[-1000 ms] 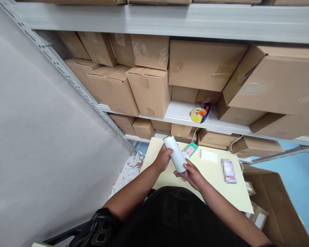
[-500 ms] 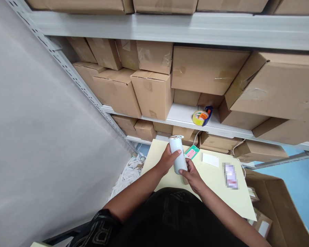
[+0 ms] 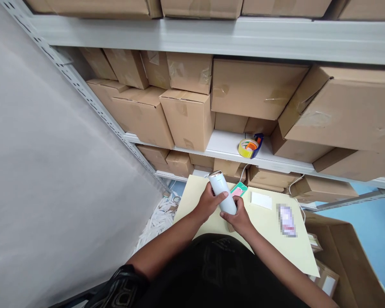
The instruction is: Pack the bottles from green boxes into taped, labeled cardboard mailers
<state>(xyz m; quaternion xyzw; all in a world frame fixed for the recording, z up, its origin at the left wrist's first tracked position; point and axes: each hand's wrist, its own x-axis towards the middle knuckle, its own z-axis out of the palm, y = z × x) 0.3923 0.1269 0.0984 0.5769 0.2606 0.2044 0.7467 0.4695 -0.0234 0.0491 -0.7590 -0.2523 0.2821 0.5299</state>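
Observation:
I hold a white cylinder-shaped bottle (image 3: pixel 222 191) with both hands above a pale yellow table (image 3: pixel 269 231). My left hand (image 3: pixel 209 202) wraps its middle from the left, thumb across the front. My right hand (image 3: pixel 239 217) grips its lower end. The bottle tilts with its top, a lid with a metallic rim, pointing away and to the left. Just behind it on the table lies a green and pink card (image 3: pixel 238 190).
A white slip (image 3: pixel 261 200) and a blurred small packet (image 3: pixel 286 220) lie on the table. Metal shelving (image 3: pixel 231 147) full of cardboard boxes (image 3: pixel 186 115) stands behind, with a tape dispenser (image 3: pixel 250 146) on it. An open carton (image 3: pixel 346 256) sits right; white paper strips (image 3: pixel 157 218) litter the floor left.
The bottle has been turned in my hands, from tilted to nearly upright and back to tilted; my right hand shifted up around its base. The view rose slightly.

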